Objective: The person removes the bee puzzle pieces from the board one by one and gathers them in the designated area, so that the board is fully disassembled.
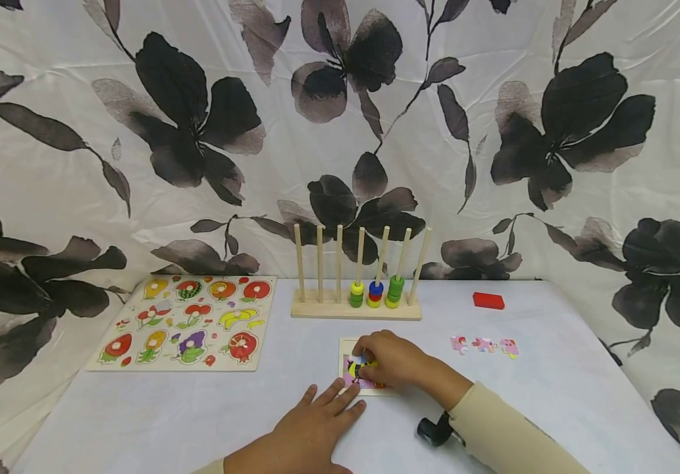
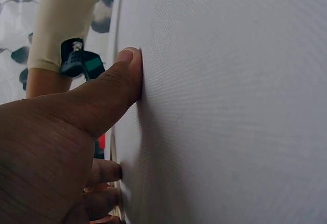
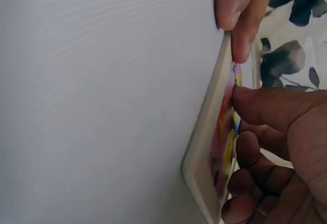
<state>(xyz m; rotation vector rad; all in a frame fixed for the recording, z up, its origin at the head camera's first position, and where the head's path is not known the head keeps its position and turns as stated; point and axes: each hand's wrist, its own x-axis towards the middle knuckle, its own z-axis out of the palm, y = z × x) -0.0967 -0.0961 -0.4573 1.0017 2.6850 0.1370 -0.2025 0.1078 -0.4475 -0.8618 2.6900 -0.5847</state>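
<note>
A small framed jigsaw puzzle (image 1: 348,388) with a bee picture lies at the front middle of the table. My right hand (image 1: 395,362) is over it, thumb and fingers pinching a puzzle piece at the picture's surface; the hand hides most of that piece. In the right wrist view, the thumb (image 3: 250,101) touches the colourful picture, with the other fingers curled beside it. My left hand (image 1: 310,428) lies flat, fingers spread, fingertips resting at the frame's near left edge. Its thumb (image 2: 127,70) touches the white cloth in the left wrist view.
Three loose pink puzzle pieces (image 1: 484,345) lie to the right, with a red block (image 1: 488,301) behind them. A wooden peg abacus (image 1: 356,314) with coloured rings stands at the back. A fruit puzzle board (image 1: 182,329) lies left. A floral cloth (image 1: 340,131) hangs behind.
</note>
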